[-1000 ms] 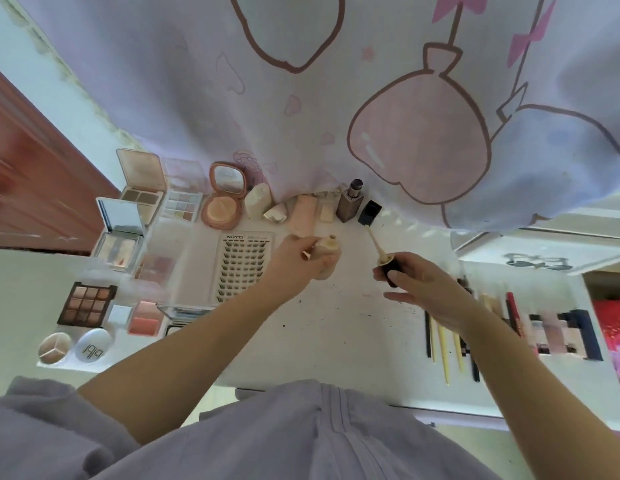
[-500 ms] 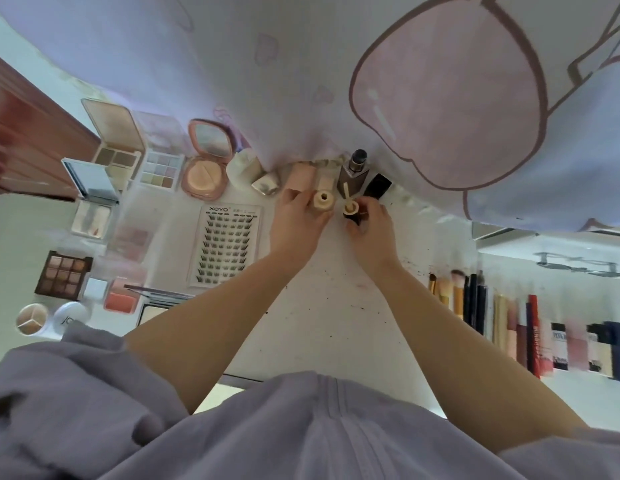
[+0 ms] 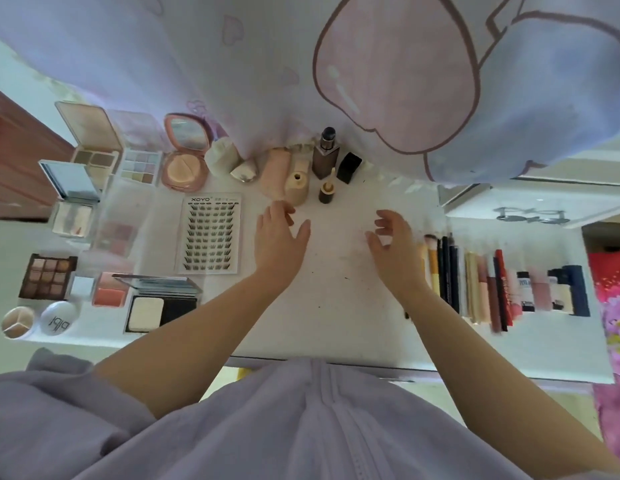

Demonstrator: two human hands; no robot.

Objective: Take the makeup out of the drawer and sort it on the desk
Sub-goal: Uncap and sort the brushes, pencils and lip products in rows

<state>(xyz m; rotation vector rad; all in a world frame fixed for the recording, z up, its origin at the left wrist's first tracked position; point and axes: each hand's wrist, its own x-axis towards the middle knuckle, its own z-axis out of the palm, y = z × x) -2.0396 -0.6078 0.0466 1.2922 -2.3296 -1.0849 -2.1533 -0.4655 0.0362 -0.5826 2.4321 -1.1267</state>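
Over the white desk [image 3: 336, 306], seen from the head camera, both hands were held just above the bare middle, and nothing was gripped by either. The left hand [image 3: 279, 239] was spread with loosely bent fingers, just short of a beige bottle [image 3: 297, 187]. The right hand [image 3: 393, 242] was relaxed, its fingers lightly curled, beside a row of brushes [image 3: 431, 261] and pencils.

At the far edge the beige bottle was stood upright, its open neck pointed up. Just right of it a dark cap [image 3: 325, 194] was set upright with its wand aimed upward. Behind these a brown bottle [image 3: 325, 157] was stood upright with its pump on top, and a black cap [image 3: 349, 167] was laid beside it.

Palettes [image 3: 47, 277] and open compacts [image 3: 184, 161] were grouped at the left, with a lash card [image 3: 209, 233] laid flat, its long axis run from near to far. At the right, the brushes, pencils and tubes [image 3: 540, 289] were laid side by side, their long axes likewise run from near to far.
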